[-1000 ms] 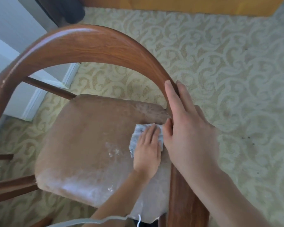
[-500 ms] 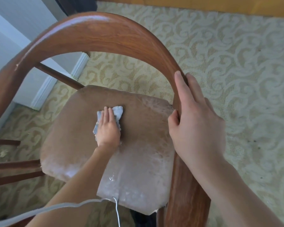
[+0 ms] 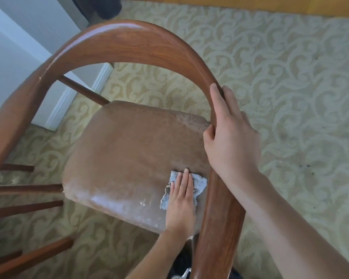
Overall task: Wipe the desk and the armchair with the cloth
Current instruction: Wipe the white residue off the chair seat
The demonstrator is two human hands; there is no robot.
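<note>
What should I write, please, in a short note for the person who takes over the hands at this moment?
Left hand: flat on the cloth, pressing it onto the seat near its right edge.
Right hand: grips the wooden armrest.
Done: cannot tell how much; pale marks show at the seat's near edge.
Left: finish the seat, wipe the wooden frame, then the desk, which is not in view.

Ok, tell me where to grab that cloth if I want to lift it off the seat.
Pinch the cloth at its ruffled far-right corner, coming from above: it lies flat on the seat, and only the edges clear the left hand.
</note>
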